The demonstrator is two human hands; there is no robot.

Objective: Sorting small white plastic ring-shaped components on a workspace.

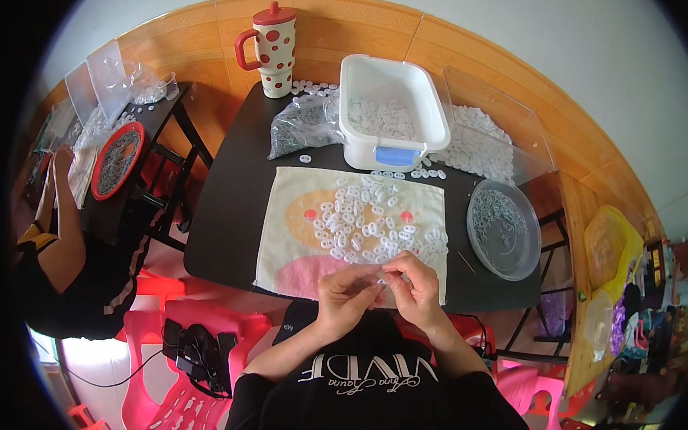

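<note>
My left hand [347, 297] and my right hand [413, 290] meet at the near edge of a cream towel [273, 244]. Their fingertips pinch together around a tiny whitish piece, mostly covered by the fingers. Just beyond them, a loose pile of small white oval plastic pieces with holes [349, 218] spreads over the towel. To the right, a round clear tray [533, 258] holds small grey pieces [495, 213], too small to name. A thin stick-like tool [466, 262] lies between towel and tray.
Behind the towel stand a white bin [435, 113] of white pieces, a bag of grey pieces [304, 127], a clear box [535, 144] and a spotted tumbler [276, 54]. At left, another person's arm [67, 217] is by a red tray [99, 182]. Pink chair [149, 373] nearby.
</note>
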